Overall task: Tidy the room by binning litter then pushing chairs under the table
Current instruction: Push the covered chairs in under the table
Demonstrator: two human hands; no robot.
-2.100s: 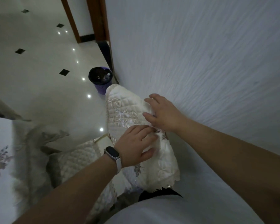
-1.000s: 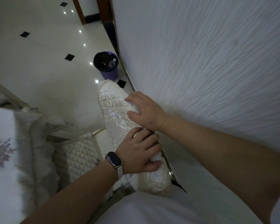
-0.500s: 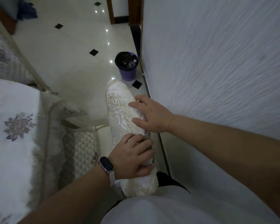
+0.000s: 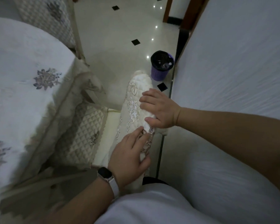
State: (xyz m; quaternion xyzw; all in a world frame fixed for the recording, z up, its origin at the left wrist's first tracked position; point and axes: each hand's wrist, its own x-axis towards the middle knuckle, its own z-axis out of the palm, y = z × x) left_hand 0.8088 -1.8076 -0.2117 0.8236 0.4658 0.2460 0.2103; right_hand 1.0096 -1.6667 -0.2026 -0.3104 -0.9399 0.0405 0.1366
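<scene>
A chair with a quilted cream cover stands between the table and the wall. Its backrest top (image 4: 136, 96) runs away from me at the centre. My right hand (image 4: 158, 109) grips the far part of that backrest. My left hand (image 4: 129, 157), with a watch on the wrist, grips the near part. The chair's quilted seat (image 4: 86, 131) sits partly under the overhang of the table's white flowered cloth (image 4: 23, 81). A purple bin (image 4: 162, 66) with a black liner stands on the floor beyond the chair, against the wall.
A white textured wall (image 4: 233, 70) runs close along the right. A second covered chair (image 4: 45, 16) stands at the table's far side. Glossy pale floor tiles (image 4: 120, 38) with black diamonds stretch toward a wooden door frame (image 4: 168, 10).
The chair has moved left toward the table, its seat now further under the cloth. Both hands have stayed on the backrest. My view has swung left, showing more of the table.
</scene>
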